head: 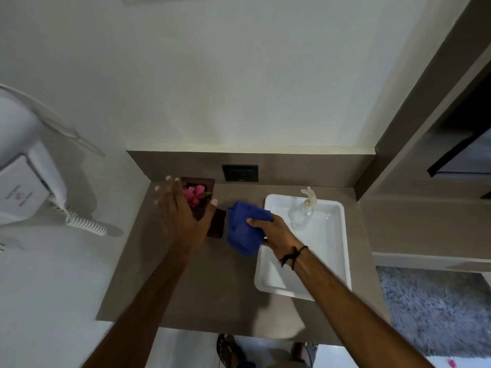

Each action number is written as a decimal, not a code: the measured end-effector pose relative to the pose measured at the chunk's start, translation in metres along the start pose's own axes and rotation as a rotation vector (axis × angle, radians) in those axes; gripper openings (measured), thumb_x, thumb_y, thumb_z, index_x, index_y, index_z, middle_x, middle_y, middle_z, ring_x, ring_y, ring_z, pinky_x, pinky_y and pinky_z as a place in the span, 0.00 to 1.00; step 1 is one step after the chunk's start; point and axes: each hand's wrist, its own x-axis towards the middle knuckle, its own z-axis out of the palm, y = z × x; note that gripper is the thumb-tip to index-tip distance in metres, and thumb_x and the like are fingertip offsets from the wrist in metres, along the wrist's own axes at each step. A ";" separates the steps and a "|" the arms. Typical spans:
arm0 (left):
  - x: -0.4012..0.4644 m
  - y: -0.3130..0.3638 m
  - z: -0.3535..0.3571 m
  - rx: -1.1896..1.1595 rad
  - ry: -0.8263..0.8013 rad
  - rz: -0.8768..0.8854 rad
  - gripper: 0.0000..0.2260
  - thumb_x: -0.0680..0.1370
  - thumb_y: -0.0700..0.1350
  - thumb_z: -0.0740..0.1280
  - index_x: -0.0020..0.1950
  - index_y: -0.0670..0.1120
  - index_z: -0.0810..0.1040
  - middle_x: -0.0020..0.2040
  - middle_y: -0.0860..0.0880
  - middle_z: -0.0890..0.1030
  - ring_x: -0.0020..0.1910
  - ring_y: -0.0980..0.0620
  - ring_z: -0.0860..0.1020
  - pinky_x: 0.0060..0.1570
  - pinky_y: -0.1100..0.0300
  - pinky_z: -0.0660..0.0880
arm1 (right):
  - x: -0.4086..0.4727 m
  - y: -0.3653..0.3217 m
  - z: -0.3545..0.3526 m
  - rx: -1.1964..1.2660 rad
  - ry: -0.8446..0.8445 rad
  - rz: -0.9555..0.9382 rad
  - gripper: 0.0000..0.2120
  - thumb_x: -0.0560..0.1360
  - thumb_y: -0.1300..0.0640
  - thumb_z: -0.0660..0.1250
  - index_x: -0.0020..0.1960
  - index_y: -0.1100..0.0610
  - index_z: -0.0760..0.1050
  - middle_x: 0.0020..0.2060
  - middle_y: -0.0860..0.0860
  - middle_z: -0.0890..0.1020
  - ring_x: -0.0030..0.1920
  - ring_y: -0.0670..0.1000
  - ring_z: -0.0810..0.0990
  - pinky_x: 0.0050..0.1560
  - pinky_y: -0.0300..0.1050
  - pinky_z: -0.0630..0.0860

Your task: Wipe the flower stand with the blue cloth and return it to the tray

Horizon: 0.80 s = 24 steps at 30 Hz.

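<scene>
The flower stand [215, 224] is a dark brown block with pink flowers [194, 195] on top, standing on the counter left of the white tray [337, 251]. My left hand [183, 216] hovers over the stand with fingers spread, covering most of it; whether it touches is unclear. My right hand [276, 235] grips the bunched blue cloth [245, 227] at the tray's left rim, close to the stand's right side.
A clear glass dispenser bottle [303, 211] stands in the tray's far end. A wall socket [240, 173] sits behind the stand. A white wall-mounted hair dryer [29, 181] with a coiled cord hangs at left. The brown counter [207, 288] ends near my feet.
</scene>
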 end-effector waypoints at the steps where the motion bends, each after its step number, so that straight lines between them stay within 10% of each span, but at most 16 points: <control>1: -0.009 0.012 0.003 -0.087 0.032 0.087 0.43 0.73 0.66 0.63 0.81 0.45 0.55 0.82 0.42 0.57 0.81 0.45 0.53 0.77 0.48 0.52 | -0.007 -0.002 -0.012 0.014 -0.018 -0.005 0.20 0.78 0.64 0.68 0.69 0.64 0.73 0.63 0.64 0.79 0.59 0.62 0.81 0.54 0.56 0.81; 9: -0.070 0.076 0.084 -0.782 -0.683 -0.407 0.15 0.75 0.46 0.74 0.59 0.49 0.75 0.57 0.48 0.82 0.51 0.54 0.81 0.35 0.71 0.77 | -0.018 0.013 -0.107 0.008 -0.050 0.051 0.28 0.71 0.59 0.77 0.68 0.63 0.74 0.61 0.64 0.82 0.63 0.65 0.81 0.66 0.65 0.76; 18: -0.108 0.078 0.153 -0.387 -0.815 -0.394 0.21 0.73 0.36 0.72 0.64 0.39 0.72 0.61 0.38 0.80 0.55 0.43 0.79 0.57 0.51 0.78 | -0.015 0.058 -0.148 -0.686 0.349 0.149 0.29 0.67 0.52 0.80 0.64 0.60 0.76 0.59 0.58 0.82 0.59 0.59 0.81 0.58 0.49 0.80; 24: -0.095 0.079 0.155 -0.229 -0.850 -0.310 0.20 0.77 0.42 0.68 0.68 0.42 0.69 0.66 0.41 0.77 0.59 0.45 0.77 0.59 0.55 0.74 | -0.021 0.051 -0.148 -0.866 0.468 0.045 0.25 0.71 0.48 0.73 0.62 0.61 0.74 0.57 0.58 0.82 0.57 0.59 0.81 0.57 0.51 0.80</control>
